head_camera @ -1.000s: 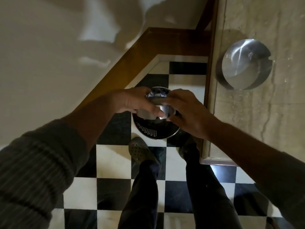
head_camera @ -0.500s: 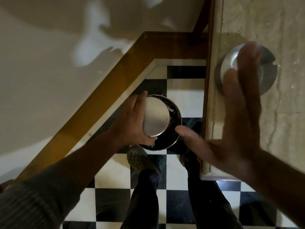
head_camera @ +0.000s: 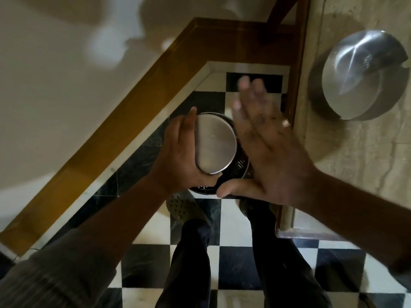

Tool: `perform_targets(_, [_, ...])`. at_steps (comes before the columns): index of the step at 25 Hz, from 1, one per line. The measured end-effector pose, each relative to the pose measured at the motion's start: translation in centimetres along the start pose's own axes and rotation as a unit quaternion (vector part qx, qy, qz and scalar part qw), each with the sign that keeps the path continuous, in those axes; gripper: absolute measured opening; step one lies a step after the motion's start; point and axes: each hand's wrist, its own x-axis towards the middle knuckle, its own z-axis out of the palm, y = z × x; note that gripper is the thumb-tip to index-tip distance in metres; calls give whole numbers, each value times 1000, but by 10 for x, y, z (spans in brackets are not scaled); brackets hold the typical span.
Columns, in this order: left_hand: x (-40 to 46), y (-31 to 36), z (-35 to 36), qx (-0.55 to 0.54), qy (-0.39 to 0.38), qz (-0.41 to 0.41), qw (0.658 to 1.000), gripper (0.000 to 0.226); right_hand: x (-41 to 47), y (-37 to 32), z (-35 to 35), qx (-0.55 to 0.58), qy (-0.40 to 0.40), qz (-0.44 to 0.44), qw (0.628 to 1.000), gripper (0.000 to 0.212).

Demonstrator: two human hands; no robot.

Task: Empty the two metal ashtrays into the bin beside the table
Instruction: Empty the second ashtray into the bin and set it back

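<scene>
My left hand (head_camera: 178, 152) grips a round metal ashtray (head_camera: 214, 143) turned upside down, its flat base facing me, directly over the black perforated bin (head_camera: 239, 168) on the floor. My right hand (head_camera: 264, 150) is flat and open, fingers blurred, close beside the ashtray's right edge and above the bin; dark specks cling to its back. The second metal ashtray (head_camera: 355, 74) sits on the stone table top at the upper right, well clear of both hands.
The table's (head_camera: 360, 165) wooden edge runs down just right of the bin. A brown skirting and pale wall close off the left. My two feet and dark trousers stand on the black-and-white tiled floor (head_camera: 240, 265) right behind the bin.
My right hand swung back from above the table's ashtray to beside the inverted ashtray. The left hand keeps the ashtray upside down over the bin.
</scene>
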Motion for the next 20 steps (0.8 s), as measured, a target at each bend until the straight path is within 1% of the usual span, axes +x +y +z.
perform_targets(1, [2,-1,-3,-5,1,-5,1000,140,1,2,-5,-16,47,-25,998,117])
perform_targets(2, [5,0,-4,-12,6,-5,1000,141,1,1,-9,-14,72,-35,997,121])
perform_targets(3, [7,1,-4,-21,11,-7,1000,141,1,-4,-7,-21,39,-47,998,122])
perform_targets(4, [9,1,-5,-28,14,-11,999,140,0,-7,2,-54,-42,-69,995,124])
perform_targets(5, [9,1,-4,-29,10,-11,999,139,-5,-8,13,-93,-185,-65,976,125])
perform_targets(6, [8,2,-3,-23,0,-5,1000,137,-15,-7,25,-134,-288,-52,947,127])
perform_targets(7, [5,3,-2,-13,-6,2,1000,135,-19,-6,34,-155,-341,-46,926,127])
perform_targets(8, [0,3,-3,-9,-8,4,1000,133,-19,-3,39,-160,-338,-46,926,123])
perform_targets(9, [-3,3,-2,-16,-10,1,1000,132,-16,-1,40,-151,-298,-43,941,112])
perform_targets(11, [-6,6,-2,-52,-28,-31,998,132,-16,4,41,-108,-190,-15,976,81])
perform_targets(13, [-2,11,-8,-112,-59,-109,986,129,-20,7,42,-39,-112,22,993,57])
perform_targets(14, [1,13,-12,-151,-73,-156,973,124,-21,7,40,0,-94,40,995,49])
perform_targets(15, [4,13,-18,-198,-83,-205,955,115,-20,7,38,48,-86,70,993,45])
perform_targets(16, [7,13,-24,-252,-90,-256,929,102,-17,5,34,108,-92,124,982,45])
perform_targets(17, [8,15,-29,-313,-88,-303,896,87,-14,4,32,171,-101,195,961,46])
perform_targets(19, [6,22,-38,-411,-54,-385,824,60,-10,3,34,270,-106,336,896,41])
perform_targets(20, [4,26,-41,-435,-35,-414,799,47,-9,1,37,316,-103,393,857,38])
